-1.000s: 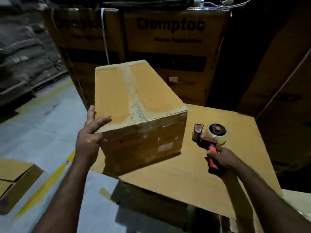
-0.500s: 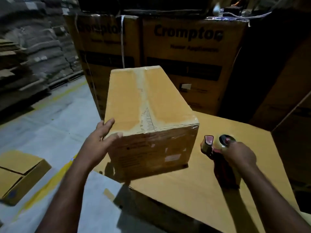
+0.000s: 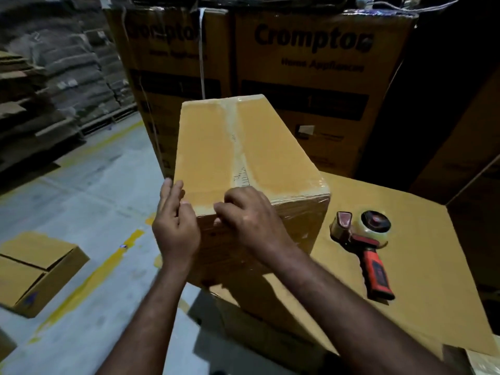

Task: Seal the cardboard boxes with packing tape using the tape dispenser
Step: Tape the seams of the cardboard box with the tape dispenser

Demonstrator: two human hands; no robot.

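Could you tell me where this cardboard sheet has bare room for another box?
Free: the flat cardboard sheet between the red-handled tape dispenser and the near edge, and the strip behind it. Crowded: the left corner, where the tall taped brown cardboard box stands, left hand and right hand on it.

**Right hand is leaving the tape dispenser for the box**

The right hand is no longer gripping the tape dispenser, which is now lying by itself on the cardboard sheet to the right of the box. The hand is now sitting on the box's near top edge instead, fingers curled over it beside the end of the tape strip. The left hand is shifting along the box's left side to the near left corner, fingers straight and pointing up, just beside the right hand.
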